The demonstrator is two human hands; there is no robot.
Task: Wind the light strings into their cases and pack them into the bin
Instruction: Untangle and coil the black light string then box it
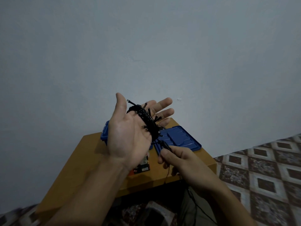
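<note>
The light string (pixel 147 121) coils around the flat left hand (pixel 130 132), its grip wide; the right hand (pixel 175 158) pinches the tail.

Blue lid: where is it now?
In the head view the blue lid lies flat on the wooden table, right of centre, just beyond the right hand.

The light string (pixel 147 121) wound round my left grip (pixel 130 132) was thin black cord, matt, with small clear plastic bulb tips. The bin (pixel 104 134) and its lid (pixel 180 137) were smooth blue plastic with a dull sheen, the lid ribbed. The worktop (pixel 84 160) looked like smooth matt tan wood or laminate. The wall (pixel 146 46) was matt paint, finely cracked in one spot.
</note>
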